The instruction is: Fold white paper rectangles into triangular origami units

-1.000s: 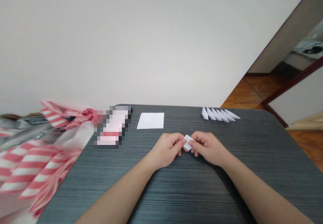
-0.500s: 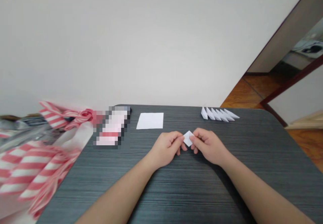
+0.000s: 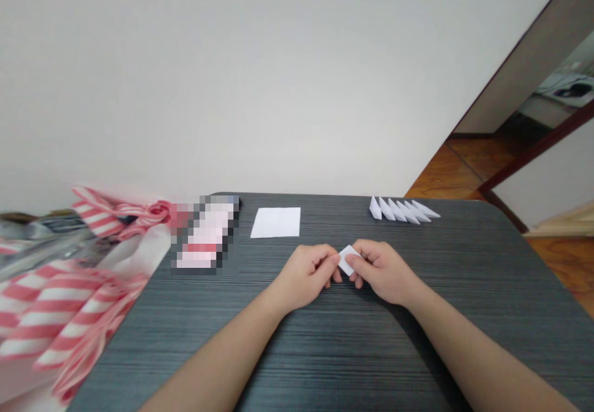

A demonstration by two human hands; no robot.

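Between my two hands is a small folded piece of white paper [image 3: 346,262], turned so that a corner points up. My left hand [image 3: 310,276] pinches its left corner between thumb and fingers. From the other side my right hand [image 3: 381,273] grips it, the thumb lying across its front face. Fingers hide parts of both side edges. Beyond my left hand a flat white sheet of paper [image 3: 276,223] lies on the dark table [image 3: 315,356]. Farther right, several folded white paper pieces [image 3: 401,211] lie in an overlapping row near the back edge.
A pixelated phone-like object [image 3: 206,236] lies at the table's back left. Red-and-white striped cloth [image 3: 60,307] is heaped beside the table on the left. A pale wall [image 3: 278,78] rises behind the table. Wooden floor [image 3: 445,167] shows past the right back edge.
The folded paper has dropped slightly and tilted, and my right thumb has shifted a little left over it. Both hands keep hold of it. Things on the table have not moved.
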